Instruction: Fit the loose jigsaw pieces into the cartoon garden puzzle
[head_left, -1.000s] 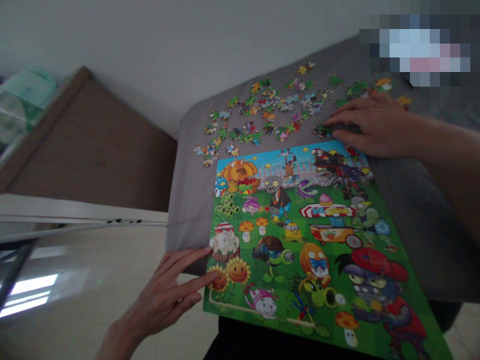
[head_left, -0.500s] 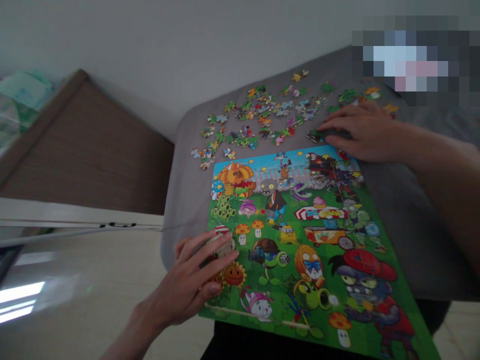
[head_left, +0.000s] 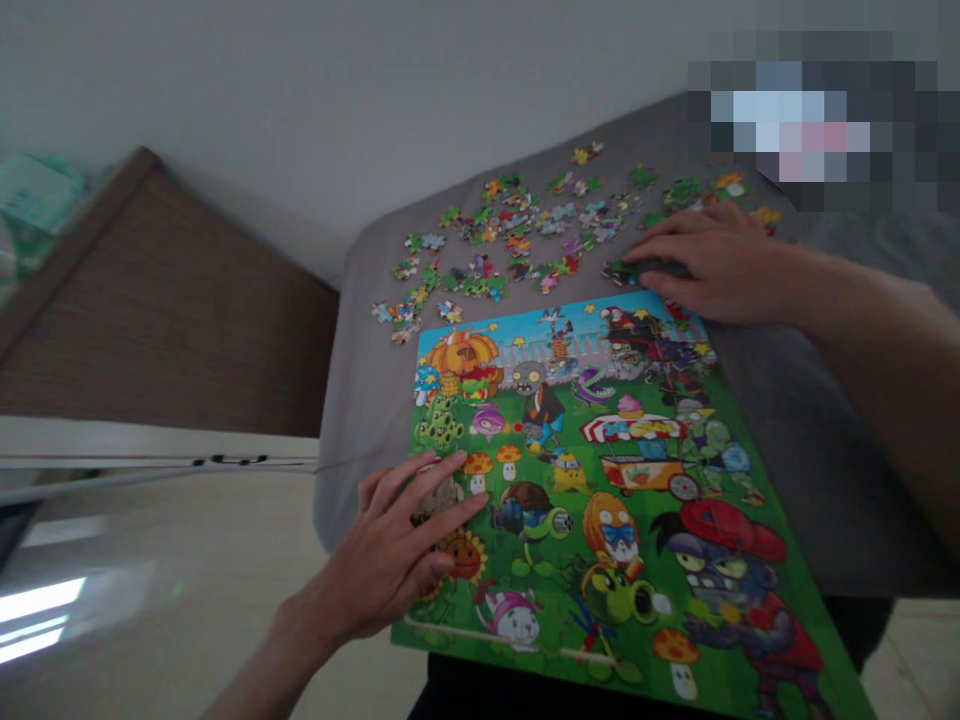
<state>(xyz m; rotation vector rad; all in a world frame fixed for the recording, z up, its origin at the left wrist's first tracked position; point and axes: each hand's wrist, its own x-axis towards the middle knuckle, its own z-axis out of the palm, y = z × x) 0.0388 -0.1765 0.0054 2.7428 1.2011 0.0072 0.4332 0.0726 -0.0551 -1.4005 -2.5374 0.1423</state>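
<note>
A colourful cartoon jigsaw puzzle board (head_left: 536,400) lies tilted toward me, its lower edge over my dark-clothed lap. My left hand (head_left: 397,540) rests on the board's left side with fingers spread, covering part of the picture near the sunflower. Beyond the board's top right corner, my right hand (head_left: 712,262) lies low over the cushion, thumb and fingers apart. Just by its fingertips is a dark green puzzle piece (head_left: 621,272); whether the fingers touch it I cannot tell. What lies under the right palm is hidden.
Several loose puzzle pieces (head_left: 517,225) are scattered on the grey padded surface (head_left: 360,400) behind the board. A brown wooden cabinet (head_left: 187,300) stands at the left, above a shiny floor (head_left: 150,600). A pale wall (head_left: 337,100) rises behind. A blurred patch covers the upper right.
The whole view has shifted slightly, so most things sit a little further left. Both hands keep nearly the same places relative to the board and pieces.
</note>
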